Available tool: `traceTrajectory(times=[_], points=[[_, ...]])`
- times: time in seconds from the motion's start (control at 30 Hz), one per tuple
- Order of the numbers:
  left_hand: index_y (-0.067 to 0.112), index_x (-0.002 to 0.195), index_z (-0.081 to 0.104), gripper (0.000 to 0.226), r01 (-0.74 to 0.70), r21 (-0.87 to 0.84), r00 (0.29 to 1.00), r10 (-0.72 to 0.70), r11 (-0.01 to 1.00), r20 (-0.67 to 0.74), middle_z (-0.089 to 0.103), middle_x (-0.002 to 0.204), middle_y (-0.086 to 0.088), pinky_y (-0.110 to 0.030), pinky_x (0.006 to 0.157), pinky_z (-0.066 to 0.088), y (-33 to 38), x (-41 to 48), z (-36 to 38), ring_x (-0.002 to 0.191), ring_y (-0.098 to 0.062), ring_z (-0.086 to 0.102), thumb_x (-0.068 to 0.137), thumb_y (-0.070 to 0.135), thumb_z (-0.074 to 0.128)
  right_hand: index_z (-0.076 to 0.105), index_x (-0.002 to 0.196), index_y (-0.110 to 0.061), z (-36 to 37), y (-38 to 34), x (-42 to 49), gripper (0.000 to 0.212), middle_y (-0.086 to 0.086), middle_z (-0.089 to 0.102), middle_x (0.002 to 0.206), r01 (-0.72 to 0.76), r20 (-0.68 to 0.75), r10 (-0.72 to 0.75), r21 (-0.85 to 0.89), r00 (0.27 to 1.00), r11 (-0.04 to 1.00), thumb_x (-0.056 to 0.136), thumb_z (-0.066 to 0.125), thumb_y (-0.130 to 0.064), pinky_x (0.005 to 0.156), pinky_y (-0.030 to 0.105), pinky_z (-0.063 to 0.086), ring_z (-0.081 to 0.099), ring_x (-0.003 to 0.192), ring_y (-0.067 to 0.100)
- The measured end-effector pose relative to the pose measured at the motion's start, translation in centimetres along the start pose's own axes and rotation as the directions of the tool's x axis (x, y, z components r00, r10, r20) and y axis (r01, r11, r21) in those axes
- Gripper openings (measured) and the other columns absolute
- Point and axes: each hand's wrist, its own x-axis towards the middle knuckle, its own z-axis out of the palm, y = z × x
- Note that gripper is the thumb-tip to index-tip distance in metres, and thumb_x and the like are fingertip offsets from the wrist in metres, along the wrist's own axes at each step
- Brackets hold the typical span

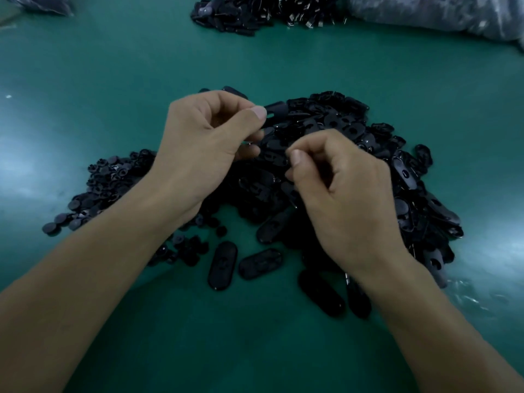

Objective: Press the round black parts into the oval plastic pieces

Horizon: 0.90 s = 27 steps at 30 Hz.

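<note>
A big heap of black oval plastic pieces (348,154) lies in the middle of the green table, spreading to the right. A smaller heap of round black parts (107,188) lies to its left. My left hand (204,143) hovers over the heap and pinches one black oval piece (276,109) between thumb and forefinger. My right hand (337,188) is beside it with fingers curled; its thumb and forefinger pinch something small and dark, too hidden to identify. Several single oval pieces (222,265) lie near the front.
A second pile of black parts (255,12) with shiny metal bits lies at the far edge. A crumpled plastic bag (442,15) is at the back right and another (45,4) at the back left. The green table surface (99,80) is bare between the piles.
</note>
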Motion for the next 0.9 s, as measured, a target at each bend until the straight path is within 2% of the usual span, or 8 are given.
traceTrajectory(times=[0.13,0.23,0.43,0.57,0.67,0.77,0.9], points=[[0.016,0.088,0.068,0.006,-0.017,0.047,0.998,0.015,0.999,0.054,0.069,0.067,0.004,-0.022,0.064,0.056,-0.1,-0.3,0.0,0.067,-0.010,0.068,0.091,0.011,0.070,0.069,0.096,-0.030,-0.7,0.9,0.3,0.016,-0.012,0.070,0.079,-0.092,-0.010,0.094,0.143,0.996,0.985,0.096,0.064,-0.015,0.069,0.026,0.058,0.069,0.076,0.007],[0.017,0.095,0.070,0.011,-0.032,0.095,0.997,0.025,0.995,0.073,0.071,0.066,0.003,-0.020,0.063,0.055,0.2,-0.6,0.2,0.064,-0.008,0.068,0.090,0.008,0.071,0.071,0.093,-0.031,-0.9,1.0,0.7,0.020,-0.009,0.073,0.081,-0.133,0.015,0.134,0.274,0.991,0.952,0.092,0.069,-0.012,0.067,0.017,0.052,0.069,0.073,0.006],[0.014,0.087,0.073,0.010,-0.023,0.071,0.992,0.014,0.997,0.127,0.073,0.069,-0.002,-0.023,0.064,0.058,0.7,-1.1,0.4,0.065,-0.014,0.070,0.088,0.004,0.073,0.075,0.090,-0.026,-1.3,0.9,1.0,0.019,-0.015,0.072,0.074,-0.138,0.014,0.145,0.398,0.989,0.907,0.089,0.073,-0.007,0.064,0.010,0.047,0.062,0.066,-0.003],[0.013,0.086,0.073,0.010,-0.016,0.055,0.989,0.008,0.998,0.148,0.074,0.070,-0.004,-0.025,0.063,0.059,0.7,-1.3,0.6,0.065,-0.015,0.071,0.086,0.002,0.074,0.075,0.097,-0.025,-1.4,0.9,1.0,0.020,-0.006,0.074,0.078,-0.156,0.008,0.168,0.419,0.986,0.894,0.090,0.071,-0.006,0.065,0.012,0.049,0.066,0.070,0.002],[0.012,0.087,0.074,0.011,-0.003,0.035,0.987,-0.002,0.999,0.160,0.074,0.071,-0.005,-0.024,0.064,0.059,0.8,-1.3,0.6,0.066,-0.015,0.072,0.086,0.001,0.074,0.069,0.096,-0.024,-1.5,0.8,1.0,0.020,-0.005,0.075,0.079,-0.187,0.004,0.207,0.444,0.978,0.876,0.089,0.073,-0.006,0.063,0.011,0.049,0.069,0.069,0.005],[0.012,0.089,0.075,0.013,0.006,0.025,0.985,-0.010,1.000,0.173,0.075,0.073,-0.006,-0.024,0.066,0.059,0.8,-1.3,0.6,0.069,-0.017,0.074,0.087,0.000,0.072,0.055,0.090,-0.022,-1.7,0.8,1.0,0.026,-0.003,0.074,0.077,-0.199,-0.007,0.228,0.464,0.974,0.863,0.087,0.074,-0.005,0.063,0.013,0.049,0.070,0.069,0.008],[0.013,0.090,0.075,0.014,0.004,0.017,0.982,-0.007,1.000,0.189,0.076,0.074,-0.006,-0.025,0.067,0.059,0.8,-1.4,0.6,0.070,-0.017,0.074,0.086,-0.001,0.073,0.046,0.083,-0.023,-1.8,0.6,0.9,0.034,0.003,0.074,0.078,-0.190,-0.022,0.220,0.420,0.975,0.887,0.086,0.075,-0.004,0.065,0.016,0.051,0.070,0.071,0.013]])
